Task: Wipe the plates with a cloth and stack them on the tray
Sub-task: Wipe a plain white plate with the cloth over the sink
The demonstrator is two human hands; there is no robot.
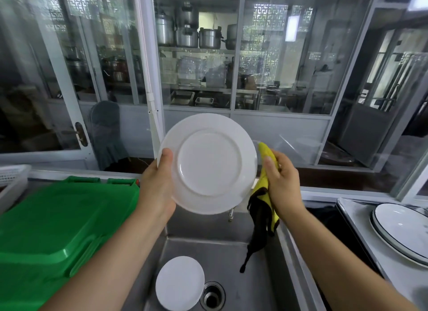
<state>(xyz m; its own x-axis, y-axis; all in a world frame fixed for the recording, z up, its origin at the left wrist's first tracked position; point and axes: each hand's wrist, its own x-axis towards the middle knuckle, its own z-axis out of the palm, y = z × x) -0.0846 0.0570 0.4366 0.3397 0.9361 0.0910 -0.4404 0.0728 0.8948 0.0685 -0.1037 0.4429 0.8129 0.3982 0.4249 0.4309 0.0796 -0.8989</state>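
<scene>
Over the sink (231,246), the left hand (157,183) held a white plate (208,163) upright, underside toward the camera, thumb on its left rim and fingers hidden behind it. Just beside the plate's right edge, the right hand (281,183) had its fingers curled round a yellow and black cloth (262,206) that dangled into the basin. Another small plate (179,283) lay by the drain (212,295). Dark-rimmed plates (400,229) sat stacked on the tray (356,220) at right, green bin (53,229) at left.
</scene>
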